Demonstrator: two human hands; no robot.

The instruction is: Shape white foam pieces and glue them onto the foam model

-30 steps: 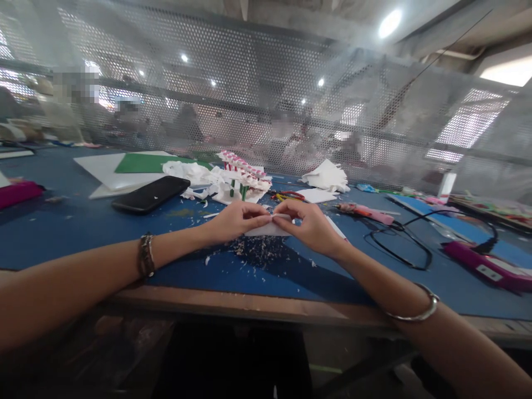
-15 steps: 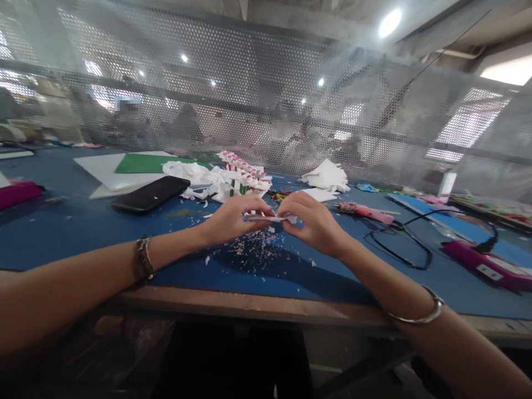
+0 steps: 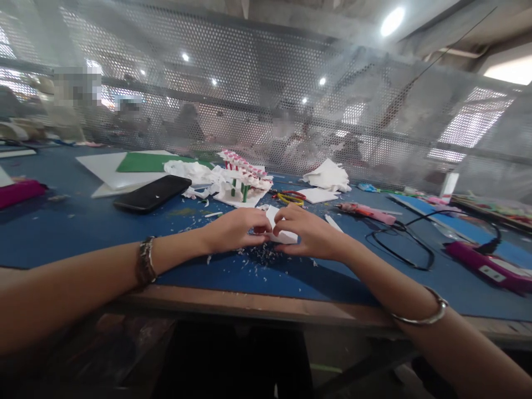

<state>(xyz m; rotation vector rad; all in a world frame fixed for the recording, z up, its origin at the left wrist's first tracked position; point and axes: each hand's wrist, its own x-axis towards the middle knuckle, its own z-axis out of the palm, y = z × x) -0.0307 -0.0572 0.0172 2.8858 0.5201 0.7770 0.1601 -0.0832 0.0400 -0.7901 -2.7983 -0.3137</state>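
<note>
A small white piece, flat-sided like paper or thin foam, is held low over the table between my two hands. My left hand has its thumb and fingers closed at the left edge of the piece. From the right, my right hand grips it with curled fingers, which cover part of its surface. White crumbs and shavings lie scattered beneath. Just beyond my hands are yellow- and red-handled scissors or pliers and a small white model with green and red posts.
A black phone lies left, before white and green sheets. White sheets are piled at the back. To the right are a pink corded tool and a magenta power strip. A perforated screen stands behind the table.
Both hands have lowered slightly toward the table. The white piece has tilted from edge-on, so more of its face shows. The yellow and red handles are now more exposed.
</note>
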